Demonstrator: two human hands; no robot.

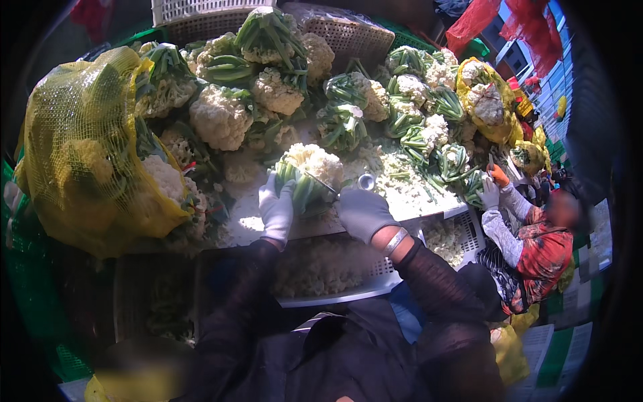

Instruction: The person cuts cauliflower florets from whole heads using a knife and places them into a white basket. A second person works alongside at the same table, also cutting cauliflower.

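A cauliflower head [321, 163] with its green leaf stalks rests near the front edge of the white work table [306, 227]. My left hand [276, 208], in a whitish glove, grips it by the leaf stalks on the left. My gloved right hand [365, 213] is closed around a knife, its handle hidden in the fist. The knife blade [321, 182] points up and left, lying against the stalks just below the white curd. A small round metal object [366, 181] sits just behind my right hand.
Whole cauliflowers [221, 116] are heaped behind. At left bulges a yellow mesh bag [95, 151] of cauliflowers. Cut florets [402, 176] lie to the right. A crate [382, 271] of florets stands below the table edge. On the right, a person [537, 251] works with gloved hands.
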